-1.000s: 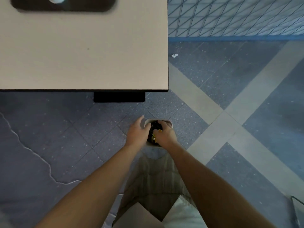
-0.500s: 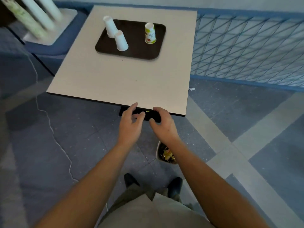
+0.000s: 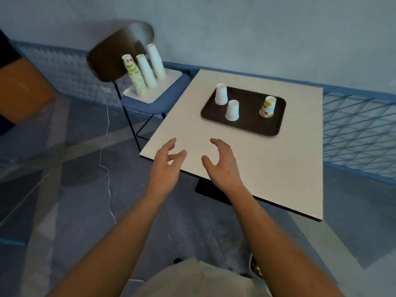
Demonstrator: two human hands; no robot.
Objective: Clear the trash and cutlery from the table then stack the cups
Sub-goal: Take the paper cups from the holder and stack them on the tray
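I see both forearms reaching forward from the bottom of the view, roughly parallel. My left hand sits over the near left corner of the table, fingers spread and loosely bent, thumb pointing inward. My right hand is over the table's near edge, its fingers curved like a claw with the thumb toward the left hand. The palms half face each other across a clear gap, and neither hand holds anything. I cannot tell whether the fingertips touch the tabletop.

Farther back on the table lies a dark tray, well apart from both hands. Three cups stand upside down on it: a white cup at the far left corner, a second white cup just beside it and nearer to me, and a printed cup off to the right.

Left of the table stands a chair with a blue seat. A white board on it carries a printed stack of cups and two white stacks.
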